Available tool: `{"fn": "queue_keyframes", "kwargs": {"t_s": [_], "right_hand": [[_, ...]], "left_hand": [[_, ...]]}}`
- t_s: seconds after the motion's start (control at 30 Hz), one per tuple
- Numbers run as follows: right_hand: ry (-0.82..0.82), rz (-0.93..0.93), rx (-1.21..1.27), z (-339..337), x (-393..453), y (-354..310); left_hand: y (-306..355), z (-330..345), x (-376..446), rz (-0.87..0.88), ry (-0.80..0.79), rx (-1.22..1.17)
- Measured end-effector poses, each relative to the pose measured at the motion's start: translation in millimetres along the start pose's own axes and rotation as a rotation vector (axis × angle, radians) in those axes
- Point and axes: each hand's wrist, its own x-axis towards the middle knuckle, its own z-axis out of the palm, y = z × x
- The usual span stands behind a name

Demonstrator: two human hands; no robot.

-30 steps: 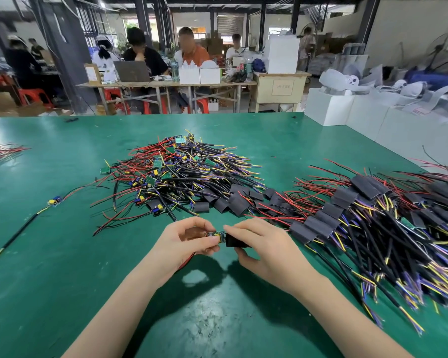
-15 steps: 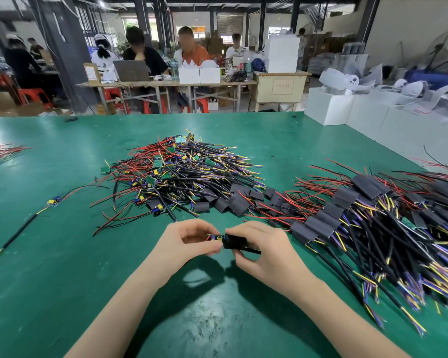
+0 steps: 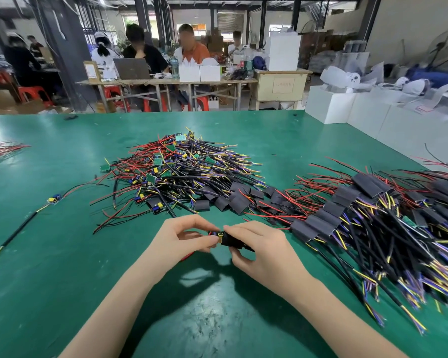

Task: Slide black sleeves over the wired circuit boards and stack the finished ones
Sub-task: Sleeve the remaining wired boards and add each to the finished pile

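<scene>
While the left hand (image 3: 181,237) pinches the exposed end of a small circuit board (image 3: 216,234) between thumb and fingertips, the right hand (image 3: 256,248) grips a black sleeve (image 3: 230,241) that already covers part of that board, both held just above the green table (image 3: 62,254). The board looks light and rigid, with small components that could snag the sleeve's mouth; it is best held by its bare end, not by its thin wires. The sleeve appears soft and easily flattened, so a loose pinch on its flat sides should let it slide, whereas a hard squeeze would probably jam it. How far the board sits inside is hard to tell, since the fingers hide the join. Unsleeved boards lie in a tangled pile (image 3: 176,171) beyond the hands, loose sleeves (image 3: 230,200) just beside it, and the finished stack (image 3: 360,210) to the right.
</scene>
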Motion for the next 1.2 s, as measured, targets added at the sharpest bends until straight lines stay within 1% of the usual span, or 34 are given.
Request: {"fn": "queue_keyframes", "kwargs": {"t_s": [0.07, 0.13, 0.23, 0.33, 0.4, 0.53, 0.63, 0.73, 0.87, 1.0, 1.2], "right_hand": [[-0.023, -0.016, -0.017, -0.1, 0.0, -0.5], [-0.039, -0.032, -0.051, -0.7, -0.4, 0.3], [-0.022, -0.068, -0.091, -1.5, -0.3, 3.8], [0.006, 0.023, -0.128, -1.2, -0.3, 4.3], [-0.021, 0.115, -0.181, -1.6, -0.7, 5.5], [-0.095, 0.186, -0.042, -1.3, -2.3, 9.4], [-0.088, 0.187, -0.050, -0.3, -2.3, 9.0], [-0.083, 0.190, -0.055, -0.3, -2.1, 8.7], [-0.100, 0.211, -0.016, -2.0, -2.4, 7.9], [-0.108, 0.245, 0.033, -2.4, -1.1, 6.9], [-0.124, 0.199, 0.092, -0.9, -0.8, 4.7]], "left_hand": [[-0.3, -1.5, 0.4, -0.025, 0.004, -0.014], [-1.5, -0.2, 1.3, -0.090, 0.023, -0.068], [-5.2, 1.5, 3.1, -0.140, 0.044, -0.136], [-5.8, 1.9, 2.4, -0.090, 0.023, -0.130], [-4.4, 2.3, 1.5, -0.063, 0.019, -0.139], [-5.0, 2.7, 2.5, -0.061, 0.077, -0.144], [-6.8, 3.2, 3.9, -0.078, 0.115, -0.158], [-6.2, 2.6, 2.8, -0.079, 0.121, -0.115], [-2.2, 2.7, 0.7, -0.040, 0.107, -0.003], [-0.3, 1.3, 0.1, -0.020, 0.094, 0.044], [-2.0, 6.4, 0.1, -0.070, 0.100, -0.031]]}}
